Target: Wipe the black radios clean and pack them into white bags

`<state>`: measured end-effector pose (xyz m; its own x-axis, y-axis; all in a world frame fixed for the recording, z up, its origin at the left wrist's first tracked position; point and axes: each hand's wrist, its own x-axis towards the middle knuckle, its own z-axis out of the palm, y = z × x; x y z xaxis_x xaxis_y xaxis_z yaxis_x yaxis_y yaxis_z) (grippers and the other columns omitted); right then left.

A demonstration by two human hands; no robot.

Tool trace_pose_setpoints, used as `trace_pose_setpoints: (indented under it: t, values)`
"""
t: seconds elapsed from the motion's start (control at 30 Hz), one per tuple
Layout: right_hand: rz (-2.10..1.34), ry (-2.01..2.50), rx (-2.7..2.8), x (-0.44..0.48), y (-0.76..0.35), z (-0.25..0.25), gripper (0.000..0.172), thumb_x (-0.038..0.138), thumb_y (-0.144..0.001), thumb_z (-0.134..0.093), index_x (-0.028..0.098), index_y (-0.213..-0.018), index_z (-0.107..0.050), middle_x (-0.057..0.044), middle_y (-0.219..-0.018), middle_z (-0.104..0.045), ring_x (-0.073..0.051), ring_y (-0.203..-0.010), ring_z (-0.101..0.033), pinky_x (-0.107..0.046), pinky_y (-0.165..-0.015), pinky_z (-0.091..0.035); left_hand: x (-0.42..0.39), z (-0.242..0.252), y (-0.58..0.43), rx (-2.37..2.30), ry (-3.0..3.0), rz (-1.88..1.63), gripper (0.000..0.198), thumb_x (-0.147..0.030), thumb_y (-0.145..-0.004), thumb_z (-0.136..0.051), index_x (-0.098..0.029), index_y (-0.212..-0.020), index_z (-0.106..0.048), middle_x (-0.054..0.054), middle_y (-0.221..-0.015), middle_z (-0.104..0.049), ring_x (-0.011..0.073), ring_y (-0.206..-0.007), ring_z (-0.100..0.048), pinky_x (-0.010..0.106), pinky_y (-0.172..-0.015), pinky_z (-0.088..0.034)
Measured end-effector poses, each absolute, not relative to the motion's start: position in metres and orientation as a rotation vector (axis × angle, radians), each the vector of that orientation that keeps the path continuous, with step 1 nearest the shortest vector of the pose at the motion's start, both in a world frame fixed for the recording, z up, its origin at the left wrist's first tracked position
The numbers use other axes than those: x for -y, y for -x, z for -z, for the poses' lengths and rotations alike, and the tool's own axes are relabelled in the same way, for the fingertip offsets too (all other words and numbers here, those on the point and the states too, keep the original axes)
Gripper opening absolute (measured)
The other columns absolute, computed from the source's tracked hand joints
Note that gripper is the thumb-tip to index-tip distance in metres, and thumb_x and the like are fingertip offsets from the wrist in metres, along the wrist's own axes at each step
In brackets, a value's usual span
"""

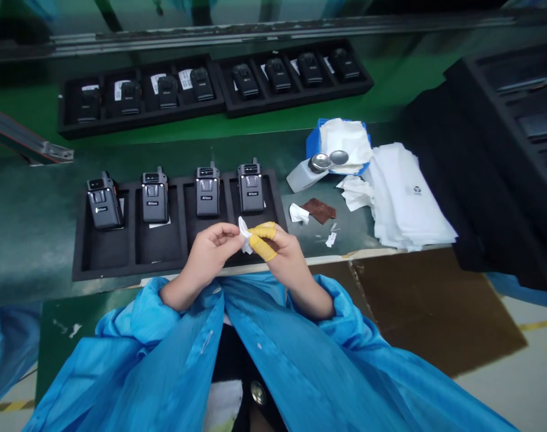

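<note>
Between my two hands is a small white cloth (pixel 245 235), bunched up and pinched from both sides. My left hand (pixel 213 249) grips its left edge with thumb and fingertips. Yellow finger cots cover the thumb and a finger of my right hand (pixel 285 252), which pinches the cloth's right side. Just beyond my hands lies a black foam tray (pixel 179 228) with several black handheld radios, among them one radio (pixel 207 191) marked "Riton" and another (pixel 250 186) at the right end. White slips show partly beneath some of them.
Two more black trays (pixel 143 117) of radios stand at the back. To the right are a blue box (pixel 313 144) of white wipes, a white bottle (pixel 306 176) with a metal top, a brown cloth (pixel 319 210), and stacked white bags (pixel 406 204). Black trays (pixel 471 132) are piled far right.
</note>
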<state>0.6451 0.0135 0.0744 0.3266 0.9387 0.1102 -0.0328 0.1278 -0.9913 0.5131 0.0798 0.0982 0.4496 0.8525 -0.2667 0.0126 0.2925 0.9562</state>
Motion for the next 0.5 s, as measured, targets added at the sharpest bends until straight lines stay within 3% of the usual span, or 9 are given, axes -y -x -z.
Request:
trace_pose_setpoints:
  t: [0.17,0.37,0.5]
  values:
    - [-1.052,1.169,0.72,-0.016,-0.646,-0.073,0.018,0.038,-0.068,-0.073,0.022,-0.066,-0.065,0.002,-0.073,-0.061,-0.01,-0.068,-0.055,-0.027,-0.066,-0.05,-0.081,-0.1,-0.511,-0.96,-1.064,-0.67,0.021,-0.03,-0.059,-0.075,-0.016,-0.067,-0.061,-0.002,-0.064,-0.065,0.012,-0.063,-0.062,0.028,-0.069,-0.054]
    - [-1.284,1.023,0.296,-0.02,-0.652,-0.078,0.033,0.044,-0.059,-0.076,0.022,-0.076,-0.059,0.004,-0.069,-0.062,-0.014,-0.064,-0.06,-0.032,-0.056,-0.057,-0.084,-0.108,-0.507,-0.886,-0.776,-0.576,0.02,-0.024,-0.059,-0.07,-0.017,-0.067,-0.054,-0.004,-0.062,-0.059,0.0121,-0.06,-0.061,0.039,-0.071,-0.059]
    - [-1.308,1.01,0.264,-0.02,-0.655,-0.082,0.042,0.051,-0.057,-0.077,0.022,-0.078,-0.056,0.006,-0.065,-0.061,-0.013,-0.058,-0.061,-0.031,-0.049,-0.057,-0.086,-0.11,-0.505,-0.903,-0.787,-0.542,0.02,-0.024,-0.061,-0.069,-0.018,-0.069,-0.051,-0.006,-0.056,-0.053,0.0098,-0.054,-0.056,0.037,-0.066,-0.06]
